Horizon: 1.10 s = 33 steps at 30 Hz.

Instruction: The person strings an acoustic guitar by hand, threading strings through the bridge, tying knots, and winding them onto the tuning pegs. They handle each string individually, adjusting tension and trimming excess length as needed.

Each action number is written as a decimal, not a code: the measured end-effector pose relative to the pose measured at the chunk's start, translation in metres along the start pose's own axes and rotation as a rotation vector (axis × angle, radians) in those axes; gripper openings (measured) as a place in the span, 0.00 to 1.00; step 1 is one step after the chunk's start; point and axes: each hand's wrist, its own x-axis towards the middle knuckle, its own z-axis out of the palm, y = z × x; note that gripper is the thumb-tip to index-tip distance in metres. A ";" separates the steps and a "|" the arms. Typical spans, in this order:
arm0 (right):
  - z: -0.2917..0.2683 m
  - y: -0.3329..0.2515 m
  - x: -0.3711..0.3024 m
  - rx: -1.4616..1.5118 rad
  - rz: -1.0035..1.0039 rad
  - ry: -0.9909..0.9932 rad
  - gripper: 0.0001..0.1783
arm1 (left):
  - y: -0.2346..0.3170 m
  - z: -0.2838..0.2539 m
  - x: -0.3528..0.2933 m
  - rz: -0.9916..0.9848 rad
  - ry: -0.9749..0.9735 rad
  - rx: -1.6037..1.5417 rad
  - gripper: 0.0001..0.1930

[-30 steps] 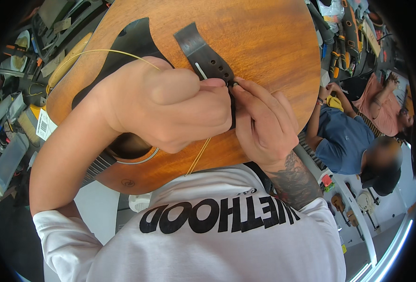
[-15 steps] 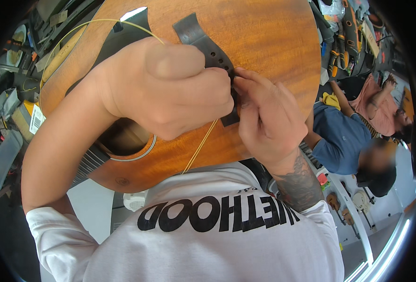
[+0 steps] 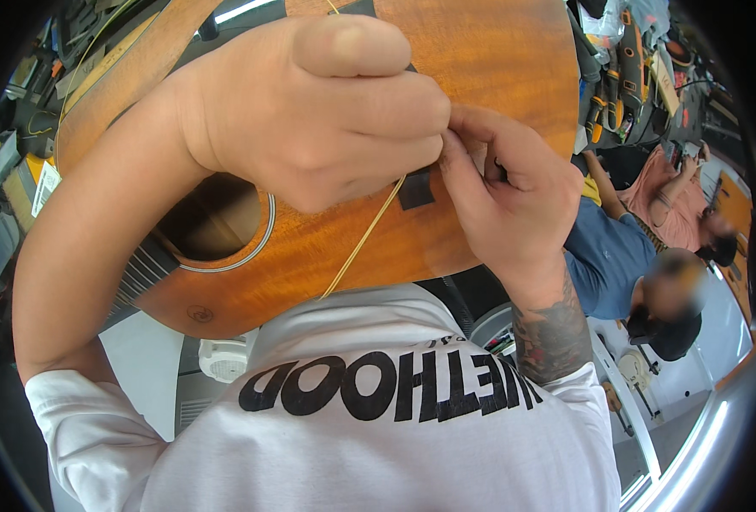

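Workshop clutter behind, guitar [image 3: 480, 77] lies under both pinching hands [image 3: 429, 154].

Position: one head-worn fisheye camera, the left of a side-by-side pair, above the person's own chest.
Direction: looks steeply down past the white shirt [image 3: 378, 427] onto the guitar body [image 3: 480, 77] held in front.
Nearness: very close; the left hand [image 3: 318, 111] and right hand [image 3: 506, 196] fill the upper middle of the picture.
Distortion: straight edges bow toward a dark round rim.
Periphery: workbench tools [image 3: 617, 77] at upper right, another person [image 3: 625, 256] low at right, seen small and from above.
Shared view: only this one view is present.
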 end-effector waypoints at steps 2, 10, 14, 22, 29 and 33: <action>0.000 0.001 -0.001 -0.019 -0.031 0.000 0.05 | 0.000 0.001 0.002 0.015 0.008 0.022 0.12; -0.005 0.011 0.012 -0.110 -0.296 -0.075 0.08 | 0.000 0.001 0.003 -0.021 0.013 -0.063 0.11; -0.010 0.007 0.017 -0.186 -0.254 -0.160 0.07 | -0.002 0.002 0.004 0.046 0.020 -0.026 0.11; 0.001 -0.003 0.005 -0.127 -0.123 -0.068 0.03 | 0.001 -0.004 0.003 -0.008 -0.015 -0.049 0.12; -0.006 -0.007 0.012 -0.087 -0.063 -0.135 0.02 | -0.002 -0.006 0.006 0.026 -0.038 -0.040 0.11; -0.007 -0.009 0.013 -0.126 -0.075 -0.179 0.02 | 0.000 -0.007 0.004 -0.003 -0.030 -0.041 0.11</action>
